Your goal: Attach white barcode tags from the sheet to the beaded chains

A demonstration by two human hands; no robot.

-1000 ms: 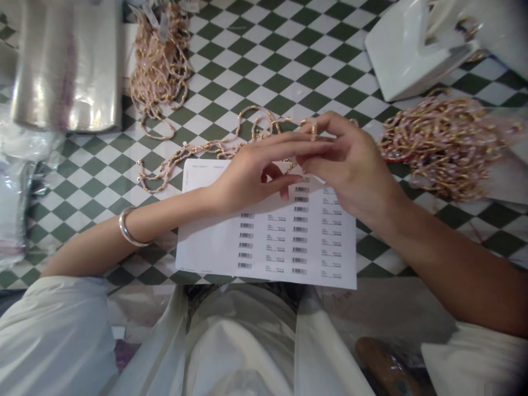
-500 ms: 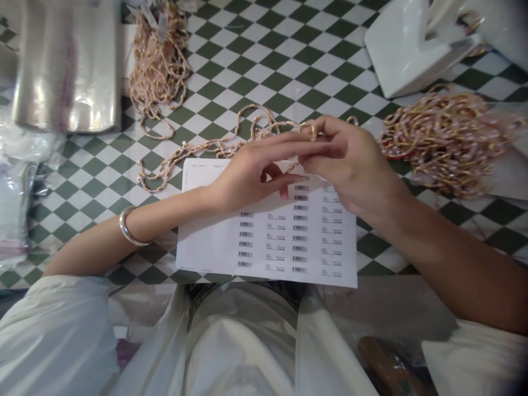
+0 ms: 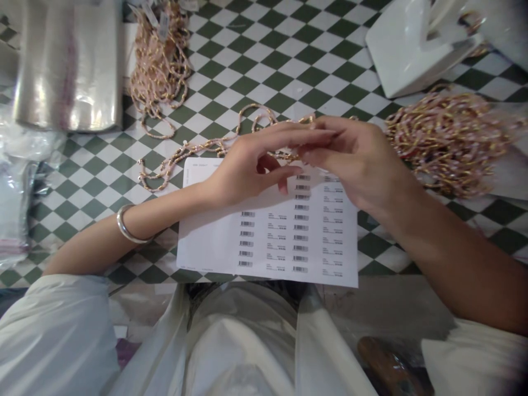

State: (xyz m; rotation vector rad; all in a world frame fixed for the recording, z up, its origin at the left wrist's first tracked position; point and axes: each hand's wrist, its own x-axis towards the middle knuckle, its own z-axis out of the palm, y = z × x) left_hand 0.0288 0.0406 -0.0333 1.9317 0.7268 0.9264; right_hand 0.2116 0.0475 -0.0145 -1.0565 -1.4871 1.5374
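Observation:
My left hand (image 3: 256, 159), with a silver bangle (image 3: 126, 224) on its wrist, reaches right and meets the fingertips of my right hand (image 3: 355, 157). The fingers of both hands are closed together on a pink and gold beaded strand (image 3: 284, 155), mostly hidden behind them. Loose lengths of beaded strand (image 3: 206, 146) trail leftward on the table and loop behind my hands. Beneath my hands lies a white sheet of barcode labels (image 3: 210, 231), with rows of barcodes and small print; its upper part is partly covered by my hands.
A bundle of tagged beaded strands (image 3: 159, 71) lies at the upper left, beside a stack of clear plastic bags (image 3: 68, 66). At right is a heap of beaded strands (image 3: 449, 143), below a white angular stand (image 3: 404, 49). The checked tabletop (image 3: 305, 55) ends near my body.
My fingertips have shifted slightly, and the gold beads that showed between the right fingers are now mostly hidden. The label sheet and the heaps look unmoved.

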